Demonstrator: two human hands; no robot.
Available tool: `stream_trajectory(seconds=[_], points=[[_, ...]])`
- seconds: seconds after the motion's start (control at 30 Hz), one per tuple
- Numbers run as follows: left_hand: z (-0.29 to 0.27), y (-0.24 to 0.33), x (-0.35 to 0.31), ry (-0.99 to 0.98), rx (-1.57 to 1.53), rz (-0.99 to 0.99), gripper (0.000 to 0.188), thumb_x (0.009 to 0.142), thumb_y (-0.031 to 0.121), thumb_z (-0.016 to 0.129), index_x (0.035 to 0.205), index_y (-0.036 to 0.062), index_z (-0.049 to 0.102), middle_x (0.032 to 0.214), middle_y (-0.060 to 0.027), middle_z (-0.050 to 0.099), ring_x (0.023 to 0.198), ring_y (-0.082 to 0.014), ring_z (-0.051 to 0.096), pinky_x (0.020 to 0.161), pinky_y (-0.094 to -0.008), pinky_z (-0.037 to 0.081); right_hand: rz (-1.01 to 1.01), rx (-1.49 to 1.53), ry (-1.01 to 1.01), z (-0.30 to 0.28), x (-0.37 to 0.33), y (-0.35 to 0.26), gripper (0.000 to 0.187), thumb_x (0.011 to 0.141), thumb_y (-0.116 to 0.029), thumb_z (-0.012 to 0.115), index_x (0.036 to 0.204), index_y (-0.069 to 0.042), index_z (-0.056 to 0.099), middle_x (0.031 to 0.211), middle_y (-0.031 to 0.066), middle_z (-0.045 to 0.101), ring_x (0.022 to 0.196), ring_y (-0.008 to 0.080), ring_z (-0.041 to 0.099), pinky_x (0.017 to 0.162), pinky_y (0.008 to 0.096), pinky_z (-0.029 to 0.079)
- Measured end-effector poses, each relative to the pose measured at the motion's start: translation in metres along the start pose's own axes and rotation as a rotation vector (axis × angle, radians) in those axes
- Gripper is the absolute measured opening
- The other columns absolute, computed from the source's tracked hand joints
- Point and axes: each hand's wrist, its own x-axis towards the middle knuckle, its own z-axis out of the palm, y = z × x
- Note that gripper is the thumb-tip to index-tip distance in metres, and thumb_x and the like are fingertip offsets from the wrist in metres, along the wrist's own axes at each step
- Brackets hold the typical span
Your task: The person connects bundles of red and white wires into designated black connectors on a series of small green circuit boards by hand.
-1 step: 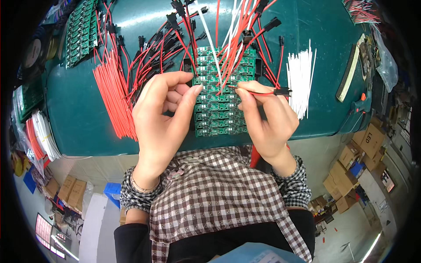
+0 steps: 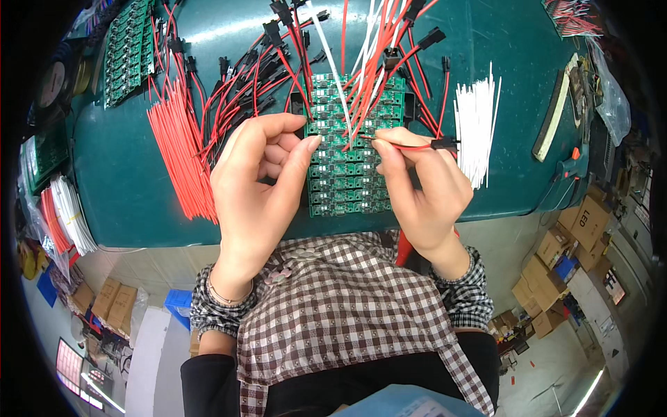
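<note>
In front of me a green circuit board panel (image 2: 338, 187) lies on the table, divided into rows of small boards. At its left edge is my left hand (image 2: 260, 170), open, thumb and forefinger apart with nothing visible between them. Over the panel's right side, my right hand (image 2: 424, 181) pinches a red and black cable (image 2: 411, 147) between thumb and forefinger. The cable's black connector (image 2: 445, 144) lies by the back of that hand, and its wire ends point at the middle of the panel. Red and white wires (image 2: 372, 83) rise from the panel's upper rows.
Left of the panel lie a bundle of red wires (image 2: 182, 149) and many connector cables (image 2: 240, 97). White wires (image 2: 475, 128) lie to the right. Farther off are another circuit panel (image 2: 130, 52), a tool with an orange tip (image 2: 572, 165) and a plastic bag (image 2: 611, 104).
</note>
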Motion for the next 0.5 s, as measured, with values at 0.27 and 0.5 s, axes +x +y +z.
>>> stream_trajectory(seconds=[0.27,0.5], points=[[0.003,0.003,-0.003,0.037,-0.085,-0.124,0.028,0.084,-0.001,0.072,0.107,0.0004,0.057,0.081,-0.0012,0.062,0.065,-0.0020,0.057,0.057,-0.0160,0.047,0.085,0.180,-0.258,-0.009,0.022,0.005,0.010,0.080,-0.009,0.074,0.083,-0.001,0.068,0.077,0.0093,0.068,0.065,0.0229,0.065,0.057,0.0311,0.052],[0.001,0.007,0.000,0.007,-0.100,-0.132,0.031,0.084,-0.001,0.072,0.109,0.0012,0.054,0.082,-0.0017,0.062,0.067,-0.0023,0.057,0.057,-0.0157,0.046,0.172,0.200,-0.254,-0.007,0.031,0.012,0.007,0.081,-0.006,0.073,0.084,0.000,0.071,0.075,0.0072,0.067,0.064,0.0137,0.063,0.055,0.0250,0.048]])
